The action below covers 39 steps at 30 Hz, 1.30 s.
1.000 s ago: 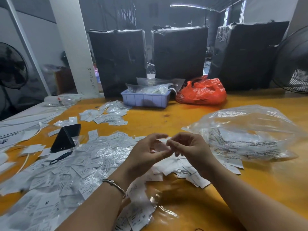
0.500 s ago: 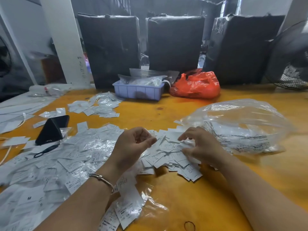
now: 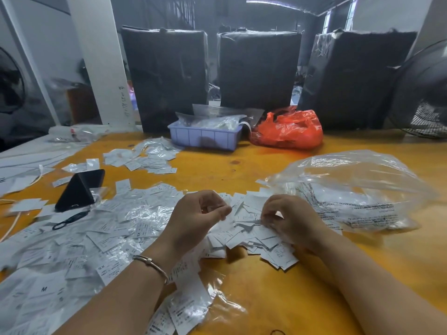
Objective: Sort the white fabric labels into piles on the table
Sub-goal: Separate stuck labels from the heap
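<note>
A loose heap of white fabric labels (image 3: 249, 234) lies on the yellow table (image 3: 278, 293) right in front of me. My left hand (image 3: 196, 218) hovers over the heap's left side with fingers curled; whether it holds labels is unclear. My right hand (image 3: 287, 218) rests on the heap's right side and pinches a label at its fingertips. A wide spread of labels, many in clear sleeves (image 3: 79, 243), covers the table to the left. A smaller pile of labels (image 3: 145, 159) lies farther back.
A large clear plastic bag (image 3: 350, 189) lies at the right. A black phone (image 3: 79, 189) leans on the left labels, a black loop (image 3: 70, 220) beside it. At the back: a blue tray (image 3: 205, 137), a red bag (image 3: 287, 129), three black-wrapped bales (image 3: 258, 68), a fan (image 3: 423, 93).
Both hands came down from holding a label together above the heap. They parted, and the right hand now pinches a label on the heap. The camera tilted slightly.
</note>
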Motion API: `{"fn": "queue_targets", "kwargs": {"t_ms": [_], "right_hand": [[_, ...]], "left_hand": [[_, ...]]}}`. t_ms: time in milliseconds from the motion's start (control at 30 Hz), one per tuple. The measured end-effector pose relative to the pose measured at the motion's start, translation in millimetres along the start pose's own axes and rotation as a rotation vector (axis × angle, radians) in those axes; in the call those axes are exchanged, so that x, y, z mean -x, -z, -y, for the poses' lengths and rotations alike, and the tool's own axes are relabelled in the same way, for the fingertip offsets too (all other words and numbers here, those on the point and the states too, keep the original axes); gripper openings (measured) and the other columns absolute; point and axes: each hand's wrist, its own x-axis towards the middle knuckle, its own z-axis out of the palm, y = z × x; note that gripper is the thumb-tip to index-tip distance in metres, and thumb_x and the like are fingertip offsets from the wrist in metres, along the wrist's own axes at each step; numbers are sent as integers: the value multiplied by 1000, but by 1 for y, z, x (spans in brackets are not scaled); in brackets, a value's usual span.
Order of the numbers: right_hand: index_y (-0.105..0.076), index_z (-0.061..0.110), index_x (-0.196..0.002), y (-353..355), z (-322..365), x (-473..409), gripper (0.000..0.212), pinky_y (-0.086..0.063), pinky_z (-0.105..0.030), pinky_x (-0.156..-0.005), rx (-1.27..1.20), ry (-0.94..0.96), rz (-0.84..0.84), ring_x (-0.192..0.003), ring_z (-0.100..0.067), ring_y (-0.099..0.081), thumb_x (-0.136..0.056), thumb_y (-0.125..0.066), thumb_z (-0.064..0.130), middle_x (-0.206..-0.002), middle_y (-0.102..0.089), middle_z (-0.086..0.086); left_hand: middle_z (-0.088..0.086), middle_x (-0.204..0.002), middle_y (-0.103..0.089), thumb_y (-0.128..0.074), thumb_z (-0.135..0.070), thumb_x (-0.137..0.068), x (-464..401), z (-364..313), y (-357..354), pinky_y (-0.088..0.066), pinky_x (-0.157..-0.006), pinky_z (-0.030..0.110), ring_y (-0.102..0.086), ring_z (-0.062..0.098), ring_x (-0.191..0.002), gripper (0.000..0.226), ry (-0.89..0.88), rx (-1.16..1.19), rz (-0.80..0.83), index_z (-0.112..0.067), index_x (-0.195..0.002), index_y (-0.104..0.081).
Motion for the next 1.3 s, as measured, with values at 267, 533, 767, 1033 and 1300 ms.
{"fn": "queue_targets", "kwargs": {"t_ms": [267, 533, 767, 1033, 1300], "right_hand": [[-66, 14, -72, 11, 14, 6, 9, -44, -29, -51, -176, -61, -346, -54, -4, -54, -81, -66, 14, -62, -60, 13], [-68, 20, -66, 7, 50, 17, 11, -50, -32, -48, 20, 176, -409, -55, -7, -57, -74, -75, 22, -69, -64, 11], [-72, 16, -73, 7, 54, 16, 5, -45, -22, -59, -382, 113, -293, -75, -5, -57, -74, -67, 18, -82, -64, 8], [-70, 2, -91, 11, 42, 13, 25, -46, -25, -59, -963, -219, 141, -70, -17, -60, -69, -75, 14, -80, -67, -14], [-64, 0, -83, 10, 39, 11, 4, -40, -20, -44, -1046, -295, -257, -50, -17, -55, -86, -62, 0, -64, -63, -9]], "left_hand": [[5, -77, -73, -70, -12, -85, 0, -2, 0, -53, -69, 20, -66, 13, -71, 5, 75, 247, 84, -9, -85, -74], [20, -97, -70, -78, -19, -70, -2, -12, -1, -55, -87, 34, -68, 32, -97, 26, 217, 756, 312, -1, -87, -71], [25, -95, -71, -69, -11, -84, 1, -14, -2, -57, -81, 34, -69, 34, -91, 19, 151, 441, 187, 4, -95, -70], [12, -71, -64, -70, -5, -84, 6, -18, -9, -43, -59, 15, -57, 11, -65, 6, 41, 228, 337, 1, -82, -71], [-6, -110, -64, -78, -22, -77, 6, -21, -6, -54, -82, 25, -60, 2, -102, 12, -29, 103, 160, -11, -81, -75]]}}
